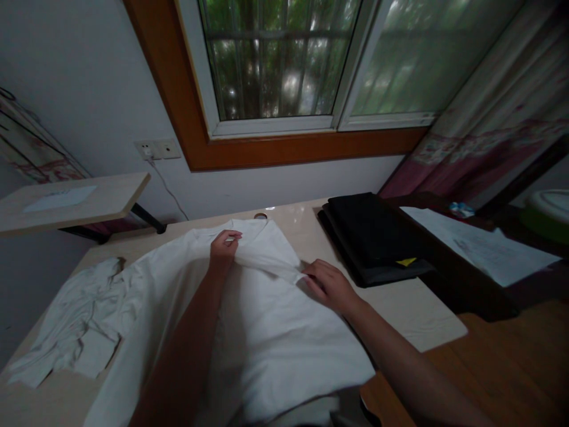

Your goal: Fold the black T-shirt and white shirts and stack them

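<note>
A white shirt (267, 332) is spread over the table, its collar end toward the window and its near edge hanging at the table's front. My left hand (223, 249) is closed on the fabric near the collar, thumb and fingers pinched together. Lower and to the right, my right hand (329, 284) pinches a folded edge of the same shirt at its right side. Between the two hands the cloth is drawn into a straight fold. Part of the shirt on the left lies behind my left forearm.
Crumpled white cloth (84, 320) lies on the left of the table (413, 308). A black folder-like stack (368, 231) sits at right, beside a dark surface with a paper sheet (475, 243). A raised shelf (111, 196) stands at left. A small round object (260, 216) lies by the wall.
</note>
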A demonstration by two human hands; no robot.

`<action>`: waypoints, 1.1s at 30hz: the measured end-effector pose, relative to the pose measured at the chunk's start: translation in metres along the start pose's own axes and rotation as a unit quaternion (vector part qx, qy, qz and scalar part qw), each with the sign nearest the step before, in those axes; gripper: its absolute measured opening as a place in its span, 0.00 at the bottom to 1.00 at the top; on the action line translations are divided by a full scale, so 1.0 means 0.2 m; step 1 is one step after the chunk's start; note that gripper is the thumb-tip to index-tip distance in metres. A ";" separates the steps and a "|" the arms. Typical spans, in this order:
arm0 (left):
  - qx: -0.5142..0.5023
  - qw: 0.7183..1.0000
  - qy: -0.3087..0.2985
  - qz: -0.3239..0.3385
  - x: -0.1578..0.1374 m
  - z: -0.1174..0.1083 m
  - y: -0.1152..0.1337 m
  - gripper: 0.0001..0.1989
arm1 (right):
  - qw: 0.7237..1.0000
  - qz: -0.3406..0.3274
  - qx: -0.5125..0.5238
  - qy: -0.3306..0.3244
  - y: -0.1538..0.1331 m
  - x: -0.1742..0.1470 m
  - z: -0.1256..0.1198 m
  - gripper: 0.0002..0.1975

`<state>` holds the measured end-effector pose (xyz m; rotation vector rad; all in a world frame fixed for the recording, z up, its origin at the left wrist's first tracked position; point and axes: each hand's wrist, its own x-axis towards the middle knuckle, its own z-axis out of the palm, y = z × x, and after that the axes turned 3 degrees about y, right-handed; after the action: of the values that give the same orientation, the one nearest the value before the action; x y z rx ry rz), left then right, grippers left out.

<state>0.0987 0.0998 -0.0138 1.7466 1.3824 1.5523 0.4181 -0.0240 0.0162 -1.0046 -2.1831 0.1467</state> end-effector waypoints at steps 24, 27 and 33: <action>0.220 0.922 -0.205 0.242 -0.06 0.09 0.04 0.19 | 0.997 0.058 0.015 -0.047 0.10 -0.01 0.03 0.11; 0.233 0.922 -0.206 0.232 -0.06 0.09 0.03 0.20 | 0.995 0.075 0.037 -0.054 0.10 -0.02 0.02 0.17; 0.238 0.923 -0.210 0.219 -0.05 0.09 0.01 0.21 | 0.983 0.170 0.059 -0.021 0.16 -0.04 -0.03 0.15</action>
<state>0.1167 0.0945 -0.0222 2.6458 1.2658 0.9616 0.4449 -0.0095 0.0043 -1.3071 -1.9974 0.4543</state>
